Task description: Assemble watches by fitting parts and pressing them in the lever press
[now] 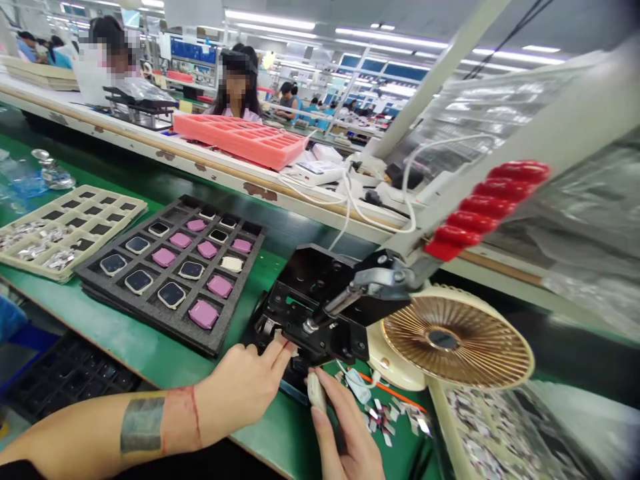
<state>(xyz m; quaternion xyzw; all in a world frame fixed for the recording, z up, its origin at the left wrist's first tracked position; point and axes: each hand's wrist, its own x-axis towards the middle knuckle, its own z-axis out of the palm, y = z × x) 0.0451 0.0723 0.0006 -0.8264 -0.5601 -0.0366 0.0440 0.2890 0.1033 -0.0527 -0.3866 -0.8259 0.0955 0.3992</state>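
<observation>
My left hand (240,387) reaches into the black toggle-clamp fixture (345,340), its fingers pressed together at the fixture's base. A small pale piece shows by those fingertips, but what they grip is hidden. Between thumb and fingers, my right hand (350,433) holds a cream watch case (316,392) edge-on, just in front of the fixture. The clamp's red ribbed handle (490,210) slants up to the right. Left of the fixture, a dark foam tray (217,343) carries several watch cases, some purple, some cream with dark screens.
A cream tray (65,275) of small parts lies far left. A gold-grilled fan (457,340) stands right of the fixture, near scattered silvery pieces (383,417) and another parts tray (445,433). A pink foam tray (240,139) rests on the shelf; people sit beyond it.
</observation>
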